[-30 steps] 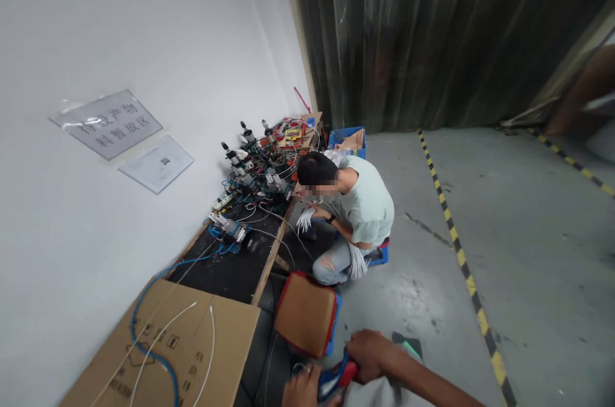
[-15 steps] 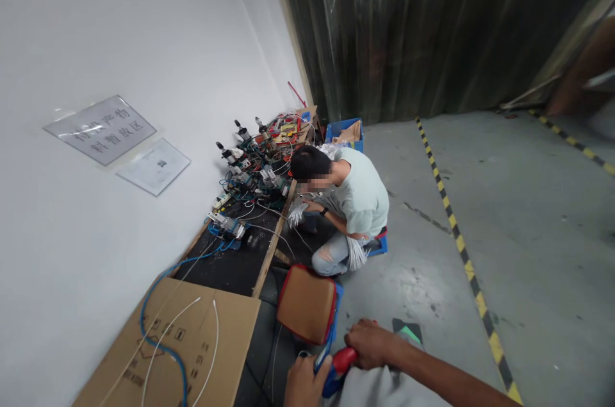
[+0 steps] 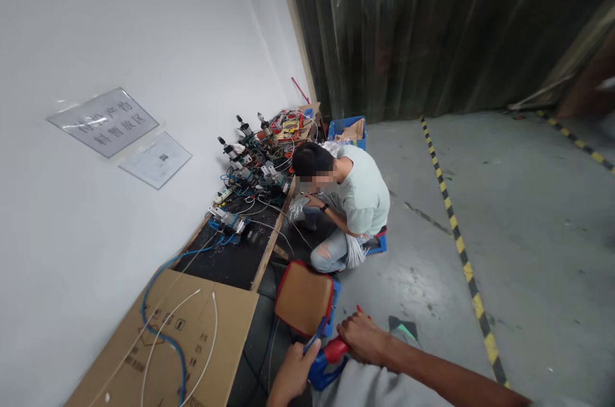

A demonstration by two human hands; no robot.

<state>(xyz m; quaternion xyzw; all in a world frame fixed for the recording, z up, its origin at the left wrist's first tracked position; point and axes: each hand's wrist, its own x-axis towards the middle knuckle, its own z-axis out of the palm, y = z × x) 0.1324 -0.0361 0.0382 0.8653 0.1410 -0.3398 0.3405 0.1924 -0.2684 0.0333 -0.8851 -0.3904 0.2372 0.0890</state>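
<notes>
At the bottom centre, my right hand [image 3: 362, 336] is closed around the red part of a red-and-blue hand tool [image 3: 335, 350]; a red tip sticks out beyond the knuckles. My left hand [image 3: 291, 372] is closed at the tool's blue end, its thumb against a narrow blue strip [image 3: 316, 335]. The exact kind of tool cannot be made out, as both hands cover much of it. Below them is grey cloth [image 3: 365, 384]. A brown-topped stool with a red rim [image 3: 303, 298] stands just beyond my left hand.
Cardboard [image 3: 192, 343] with white cables and a blue hose lies at left. Further off, small machines [image 3: 254, 163] crowd a black bench [image 3: 235, 263]. A co-worker [image 3: 360, 192] sits low beside it, holding white cables. Yellow-black tape [image 3: 456, 234] marks the floor at right.
Both hands and the tool have shifted slightly left in view, and the red tip now shows past my right hand. The view has tilted a little. The co-worker stays bent over the cables.
</notes>
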